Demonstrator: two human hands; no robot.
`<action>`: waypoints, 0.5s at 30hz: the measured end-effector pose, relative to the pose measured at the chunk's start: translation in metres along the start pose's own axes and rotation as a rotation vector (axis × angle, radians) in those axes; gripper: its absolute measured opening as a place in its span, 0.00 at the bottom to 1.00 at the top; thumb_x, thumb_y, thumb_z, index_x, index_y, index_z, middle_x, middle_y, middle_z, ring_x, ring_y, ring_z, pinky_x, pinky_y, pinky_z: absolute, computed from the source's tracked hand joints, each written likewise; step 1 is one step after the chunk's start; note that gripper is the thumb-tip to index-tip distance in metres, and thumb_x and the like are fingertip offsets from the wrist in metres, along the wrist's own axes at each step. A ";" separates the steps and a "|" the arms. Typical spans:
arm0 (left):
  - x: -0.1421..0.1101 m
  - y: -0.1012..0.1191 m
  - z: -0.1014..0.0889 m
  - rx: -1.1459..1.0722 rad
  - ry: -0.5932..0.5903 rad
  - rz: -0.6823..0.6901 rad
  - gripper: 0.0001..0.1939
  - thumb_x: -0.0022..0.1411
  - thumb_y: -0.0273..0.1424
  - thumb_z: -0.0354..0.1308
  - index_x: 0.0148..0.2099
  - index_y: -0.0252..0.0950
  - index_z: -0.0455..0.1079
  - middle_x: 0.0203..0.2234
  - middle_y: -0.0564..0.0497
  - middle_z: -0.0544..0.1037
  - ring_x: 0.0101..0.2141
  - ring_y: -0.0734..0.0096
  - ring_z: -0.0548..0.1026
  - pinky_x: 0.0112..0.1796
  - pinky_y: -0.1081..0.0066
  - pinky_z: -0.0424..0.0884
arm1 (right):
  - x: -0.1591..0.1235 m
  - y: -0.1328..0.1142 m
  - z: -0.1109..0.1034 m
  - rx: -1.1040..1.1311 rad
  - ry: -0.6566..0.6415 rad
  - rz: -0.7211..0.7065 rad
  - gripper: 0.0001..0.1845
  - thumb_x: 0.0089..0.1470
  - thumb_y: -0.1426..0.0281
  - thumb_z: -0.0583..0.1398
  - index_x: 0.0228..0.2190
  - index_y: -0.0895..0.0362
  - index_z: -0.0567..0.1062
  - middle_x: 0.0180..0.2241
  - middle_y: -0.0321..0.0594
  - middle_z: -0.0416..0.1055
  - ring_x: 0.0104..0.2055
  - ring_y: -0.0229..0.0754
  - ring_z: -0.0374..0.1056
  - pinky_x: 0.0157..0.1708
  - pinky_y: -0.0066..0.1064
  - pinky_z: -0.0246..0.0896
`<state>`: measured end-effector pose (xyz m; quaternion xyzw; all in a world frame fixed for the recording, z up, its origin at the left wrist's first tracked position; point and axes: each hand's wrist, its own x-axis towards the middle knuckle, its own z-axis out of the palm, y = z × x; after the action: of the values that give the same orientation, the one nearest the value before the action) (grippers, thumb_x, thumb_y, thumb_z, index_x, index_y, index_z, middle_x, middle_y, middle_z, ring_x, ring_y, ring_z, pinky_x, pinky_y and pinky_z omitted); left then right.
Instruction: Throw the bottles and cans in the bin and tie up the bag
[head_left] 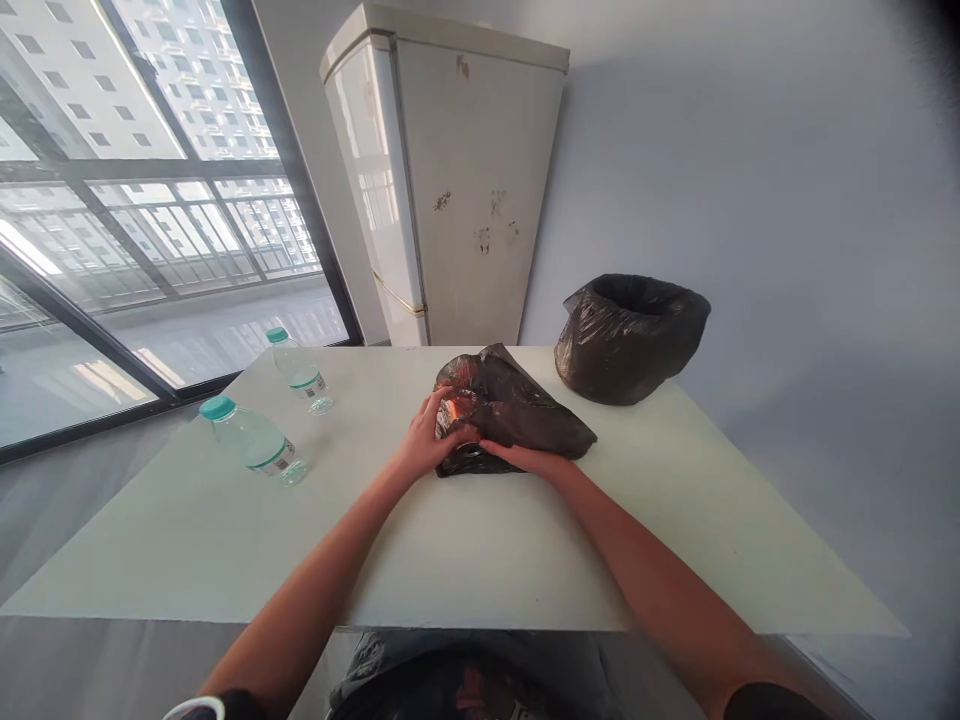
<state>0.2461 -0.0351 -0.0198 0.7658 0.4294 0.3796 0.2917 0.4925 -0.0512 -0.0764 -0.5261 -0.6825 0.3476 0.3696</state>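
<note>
A crumpled black plastic bag lies on the pale table in front of me, with glossy red and orange things showing at its left end. My left hand curls over that end, its fingers closed on the bag and what is in it. From the right, my right hand grips the near edge of the bag, its thumb side stretched toward the left hand; its other fingers are mostly hidden. Between the two hands a small round metallic rim shows. What the red things are, I cannot tell.
Two clear plastic bottles with green caps, a nearer one and a farther one, rest at the left of the table. A bin lined with a black bag stands at the back right. Behind are a white fridge and a large window.
</note>
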 end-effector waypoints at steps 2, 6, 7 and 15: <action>0.028 -0.019 0.011 -0.128 0.042 -0.061 0.17 0.66 0.36 0.61 0.56 0.40 0.73 0.55 0.42 0.78 0.51 0.54 0.78 0.54 0.56 0.72 | -0.002 -0.005 0.002 -0.049 -0.095 -0.036 0.43 0.57 0.48 0.68 0.68 0.47 0.66 0.73 0.44 0.56 0.77 0.61 0.46 0.77 0.57 0.30; 0.045 -0.042 0.032 -0.173 0.124 -0.086 0.08 0.68 0.33 0.54 0.43 0.38 0.74 0.38 0.46 0.82 0.39 0.59 0.76 0.49 0.58 0.71 | -0.002 -0.015 -0.002 -0.033 -0.151 -0.027 0.47 0.54 0.48 0.71 0.69 0.47 0.65 0.73 0.45 0.58 0.77 0.62 0.46 0.76 0.57 0.33; 0.043 -0.045 0.035 -0.185 0.127 -0.082 0.08 0.68 0.32 0.54 0.42 0.38 0.73 0.37 0.47 0.81 0.39 0.59 0.76 0.48 0.59 0.71 | -0.003 -0.017 -0.003 -0.044 -0.159 0.002 0.50 0.51 0.48 0.72 0.69 0.47 0.65 0.72 0.46 0.58 0.76 0.64 0.46 0.76 0.58 0.34; 0.038 -0.059 0.042 -0.321 0.148 -0.136 0.07 0.68 0.33 0.53 0.37 0.38 0.69 0.34 0.50 0.79 0.39 0.63 0.74 0.46 0.64 0.70 | -0.011 -0.042 -0.009 0.099 -0.281 -0.010 0.54 0.49 0.49 0.74 0.70 0.46 0.64 0.71 0.45 0.60 0.74 0.59 0.54 0.75 0.54 0.46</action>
<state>0.2681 0.0201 -0.0750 0.6485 0.4343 0.4782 0.4027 0.4831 -0.0696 -0.0370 -0.4499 -0.7122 0.4492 0.2975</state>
